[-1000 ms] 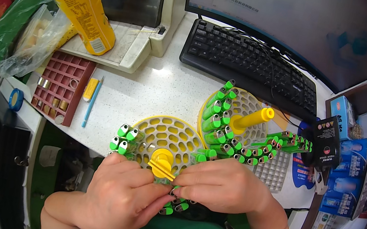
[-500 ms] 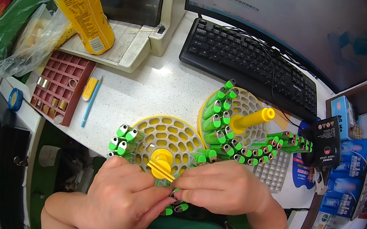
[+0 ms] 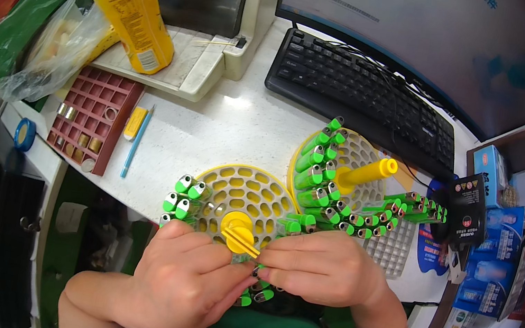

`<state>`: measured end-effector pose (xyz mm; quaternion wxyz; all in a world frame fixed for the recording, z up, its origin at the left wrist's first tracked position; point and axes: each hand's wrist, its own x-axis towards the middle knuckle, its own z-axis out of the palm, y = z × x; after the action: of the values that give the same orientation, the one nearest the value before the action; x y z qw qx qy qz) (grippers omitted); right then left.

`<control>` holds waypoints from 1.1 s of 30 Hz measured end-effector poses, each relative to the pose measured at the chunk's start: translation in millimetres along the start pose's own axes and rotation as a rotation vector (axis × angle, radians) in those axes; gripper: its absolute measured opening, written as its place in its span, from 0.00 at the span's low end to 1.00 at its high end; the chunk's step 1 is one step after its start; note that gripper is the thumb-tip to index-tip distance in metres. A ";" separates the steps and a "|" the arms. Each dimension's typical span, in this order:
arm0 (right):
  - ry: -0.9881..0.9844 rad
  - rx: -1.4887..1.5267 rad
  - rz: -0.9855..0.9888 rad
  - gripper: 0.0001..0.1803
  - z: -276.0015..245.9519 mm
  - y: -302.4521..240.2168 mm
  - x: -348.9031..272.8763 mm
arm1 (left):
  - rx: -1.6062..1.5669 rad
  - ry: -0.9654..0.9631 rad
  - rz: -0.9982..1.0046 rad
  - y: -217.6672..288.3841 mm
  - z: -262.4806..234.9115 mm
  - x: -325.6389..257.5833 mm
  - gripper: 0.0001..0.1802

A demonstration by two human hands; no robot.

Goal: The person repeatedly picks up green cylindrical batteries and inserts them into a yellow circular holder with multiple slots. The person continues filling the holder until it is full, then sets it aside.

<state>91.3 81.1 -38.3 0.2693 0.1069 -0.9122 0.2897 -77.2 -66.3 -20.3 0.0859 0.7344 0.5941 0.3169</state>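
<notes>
In front of me stands a round yellow and grey slotted rack [image 3: 241, 185], with green lighters [image 3: 179, 207] standing in its outer slots. From its middle rises a yellow post [image 3: 239, 232] with a slotted top. My left hand [image 3: 188, 284] and my right hand [image 3: 322, 266] meet at the rack's near edge, fingers closed. Their fingertips pinch a green lighter [image 3: 257, 272], whose metal top peeks out between them; its lower part is hidden. Several more lighters sit just below the fingertips. Behind and to the right, a second slotted rack [image 3: 361, 155] carries rows of green lighters around its yellow post [image 3: 367, 173].
A black keyboard [image 3: 359, 93] lies below the monitor [image 3: 424, 45]. At left are a printer [image 3: 243, 55], a yellow bottle [image 3: 129, 3], a red compartment tray [image 3: 115, 131] with coins, an eraser [image 3: 135, 122] and a blue pencil [image 3: 138, 142]. Blue boxes [image 3: 496, 254] stack at right.
The whole view has shifted slightly, so the desk items appear a little further right. Both hands keep their pinch at the rack's near edge, with barely any finger movement.
</notes>
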 end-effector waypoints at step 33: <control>0.639 -0.674 0.851 0.06 -121.4 -42.2 -142.9 | -0.177 -0.060 0.335 86.3 25.2 120.7 0.05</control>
<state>277.2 123.7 -14.1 0.4088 -0.4479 -0.7905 0.0858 18.9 27.8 47.3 0.1138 0.8218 0.4303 0.3557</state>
